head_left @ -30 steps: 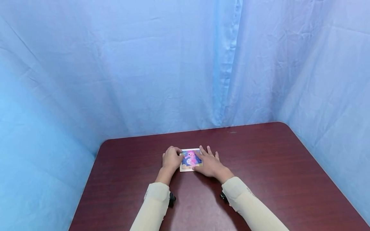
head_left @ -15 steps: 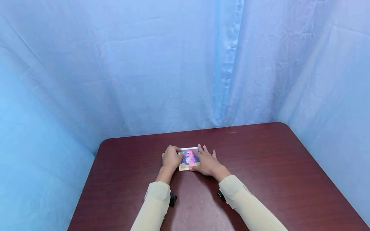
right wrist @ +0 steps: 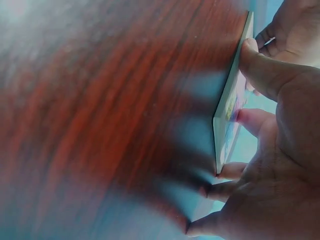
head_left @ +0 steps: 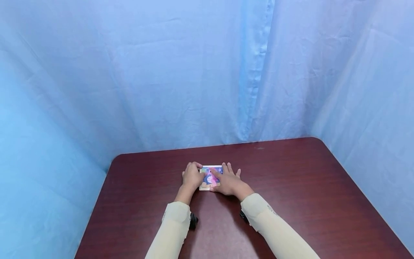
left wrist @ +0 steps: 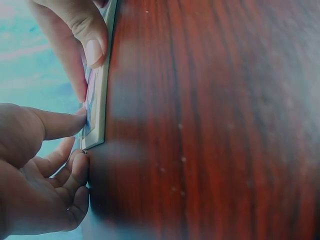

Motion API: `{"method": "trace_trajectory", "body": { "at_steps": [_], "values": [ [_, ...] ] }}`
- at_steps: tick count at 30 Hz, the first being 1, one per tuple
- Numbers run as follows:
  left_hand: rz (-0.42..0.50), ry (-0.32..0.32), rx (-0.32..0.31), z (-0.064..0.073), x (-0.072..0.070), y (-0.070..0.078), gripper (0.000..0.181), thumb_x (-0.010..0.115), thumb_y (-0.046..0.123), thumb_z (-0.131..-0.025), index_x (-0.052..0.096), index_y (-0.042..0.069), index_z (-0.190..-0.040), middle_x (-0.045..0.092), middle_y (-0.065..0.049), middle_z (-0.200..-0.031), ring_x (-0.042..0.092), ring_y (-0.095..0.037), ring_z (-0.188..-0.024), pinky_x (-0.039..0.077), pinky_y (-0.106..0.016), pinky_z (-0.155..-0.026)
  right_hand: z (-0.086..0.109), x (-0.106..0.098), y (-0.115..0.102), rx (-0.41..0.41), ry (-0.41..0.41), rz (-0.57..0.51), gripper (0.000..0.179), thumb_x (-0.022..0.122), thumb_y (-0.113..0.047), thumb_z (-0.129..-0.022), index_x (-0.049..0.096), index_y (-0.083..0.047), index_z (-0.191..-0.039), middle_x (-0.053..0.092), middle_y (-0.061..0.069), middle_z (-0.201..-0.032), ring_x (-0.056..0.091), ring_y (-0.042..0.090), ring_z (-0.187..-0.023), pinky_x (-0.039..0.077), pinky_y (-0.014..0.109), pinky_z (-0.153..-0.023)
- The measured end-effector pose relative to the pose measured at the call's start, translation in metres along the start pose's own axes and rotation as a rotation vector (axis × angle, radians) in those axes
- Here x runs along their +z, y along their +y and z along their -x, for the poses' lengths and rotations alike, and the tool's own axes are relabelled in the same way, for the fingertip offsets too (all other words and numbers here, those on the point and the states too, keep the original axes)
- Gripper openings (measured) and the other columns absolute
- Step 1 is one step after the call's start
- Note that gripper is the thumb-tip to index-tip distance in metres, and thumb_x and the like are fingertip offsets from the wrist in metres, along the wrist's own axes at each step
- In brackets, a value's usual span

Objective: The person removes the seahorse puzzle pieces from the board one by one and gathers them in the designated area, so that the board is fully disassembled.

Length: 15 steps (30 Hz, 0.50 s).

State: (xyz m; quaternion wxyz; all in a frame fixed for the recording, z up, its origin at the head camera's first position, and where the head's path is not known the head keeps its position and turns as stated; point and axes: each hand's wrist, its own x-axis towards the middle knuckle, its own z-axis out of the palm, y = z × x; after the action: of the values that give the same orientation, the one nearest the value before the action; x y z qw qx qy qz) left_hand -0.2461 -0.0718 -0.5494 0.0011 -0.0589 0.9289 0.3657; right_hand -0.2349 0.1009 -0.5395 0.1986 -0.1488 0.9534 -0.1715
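A small square picture puzzle (head_left: 208,179) with a pale frame and a pink figure on blue lies flat on the dark red table. At its left side my left hand (head_left: 192,177) holds the frame, the thumb pressing on the picture and the other fingers curled against the edge. My right hand (head_left: 230,182) lies over the right part of the puzzle. Its index finger touches the picture, and its thumb (right wrist: 250,55) rests at the near edge of the frame. The remaining right fingers spread past the board onto the table. Part of the picture is hidden under the right hand.
The wood-grained table (head_left: 291,180) has rounded far corners. Light blue curtains (head_left: 181,79) hang behind it and at both sides. Both forearms wear cream sleeves (head_left: 275,226), with a dark wrist device (head_left: 193,221) below the left cuff.
My right hand has slid left, its index finger now farther across the picture. The puzzle has shifted slightly left in the head view. My left hand keeps its hold at the left edge.
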Motion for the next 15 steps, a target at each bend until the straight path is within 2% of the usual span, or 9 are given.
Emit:
{"method": "trace_trajectory", "body": {
  "at_steps": [5, 10, 15],
  "values": [
    [0.008, -0.010, 0.030, -0.001, 0.003, 0.001, 0.028, 0.083, 0.015, -0.091, 0.070, 0.005, -0.113, 0.065, -0.013, -0.112, 0.067, -0.031, -0.107, 0.043, -0.051, -0.099, -0.002, 0.001, 0.006, 0.023, -0.037, -0.020, 0.079, 0.068, -0.047, -0.101, 0.029, -0.031, -0.168, -0.002, 0.025, -0.177, -0.010, 0.045, -0.165, -0.004, 0.079, -0.123],
    [-0.012, -0.008, 0.053, -0.003, 0.004, 0.002, 0.026, 0.082, 0.014, -0.091, 0.068, 0.007, -0.111, 0.066, -0.012, -0.110, 0.066, -0.029, -0.104, 0.046, -0.050, -0.103, -0.014, 0.011, 0.018, 0.043, -0.062, -0.044, 0.078, 0.066, -0.047, -0.101, 0.026, -0.036, -0.167, -0.014, 0.016, -0.178, -0.019, 0.041, -0.164, -0.012, 0.077, -0.123],
    [-0.053, 0.002, 0.090, -0.002, 0.001, 0.003, 0.026, 0.081, 0.011, -0.090, 0.066, 0.009, -0.111, 0.068, -0.008, -0.101, 0.062, -0.024, -0.093, 0.051, -0.047, -0.095, -0.020, 0.015, 0.023, 0.051, -0.080, -0.030, 0.080, 0.066, -0.051, -0.100, 0.024, -0.040, -0.167, -0.017, 0.012, -0.178, -0.020, 0.040, -0.164, -0.013, 0.077, -0.123]
  ]
}}
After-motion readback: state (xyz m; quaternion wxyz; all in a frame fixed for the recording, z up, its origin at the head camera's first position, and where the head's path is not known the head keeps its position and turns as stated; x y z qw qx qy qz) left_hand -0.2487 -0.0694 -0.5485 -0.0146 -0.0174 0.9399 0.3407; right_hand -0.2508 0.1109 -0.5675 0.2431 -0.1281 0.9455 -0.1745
